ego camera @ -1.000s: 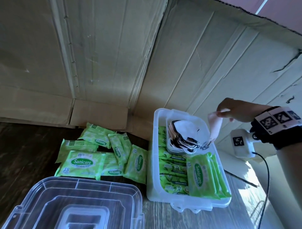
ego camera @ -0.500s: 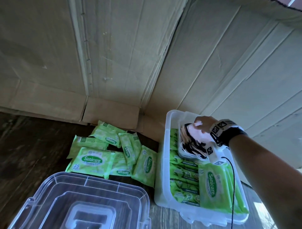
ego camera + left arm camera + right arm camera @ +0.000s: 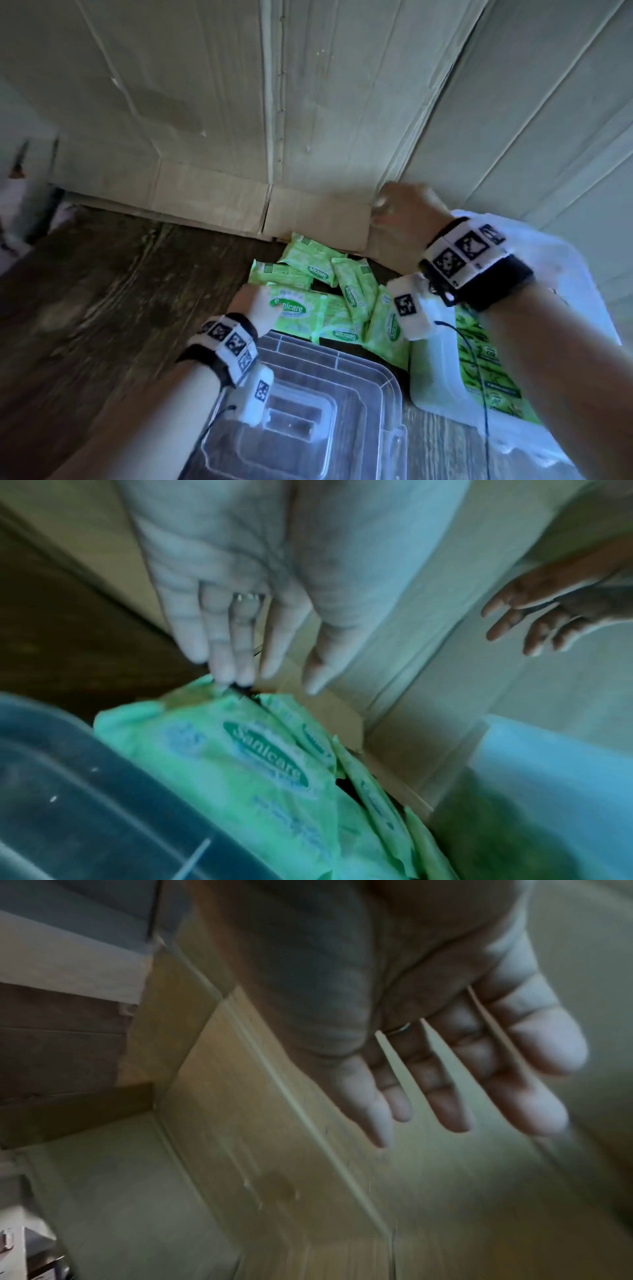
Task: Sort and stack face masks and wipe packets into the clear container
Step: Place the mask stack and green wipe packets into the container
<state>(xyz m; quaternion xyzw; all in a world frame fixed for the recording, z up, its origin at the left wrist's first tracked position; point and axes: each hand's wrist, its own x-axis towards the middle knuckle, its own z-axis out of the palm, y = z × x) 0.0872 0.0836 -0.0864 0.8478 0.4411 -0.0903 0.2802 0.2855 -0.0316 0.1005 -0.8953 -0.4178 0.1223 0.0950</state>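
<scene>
While the left hand (image 3: 255,303) is reaching with straight fingers (image 3: 222,653) onto the far edge of a green wipe packet (image 3: 294,313) lying among the loose wipe packets (image 3: 342,291) on the desk (image 3: 102,291), the right hand (image 3: 406,209) is hovering empty, fingers spread, above the clear container (image 3: 431,373), which is already holding packets beside the lid (image 3: 308,394)

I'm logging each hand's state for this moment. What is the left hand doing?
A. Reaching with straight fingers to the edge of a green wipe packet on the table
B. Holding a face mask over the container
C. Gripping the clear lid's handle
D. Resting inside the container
A: in the left wrist view the left hand stretches its fingers straight down to the top edge of the large green wipe packet, nothing yet gripped.
</scene>
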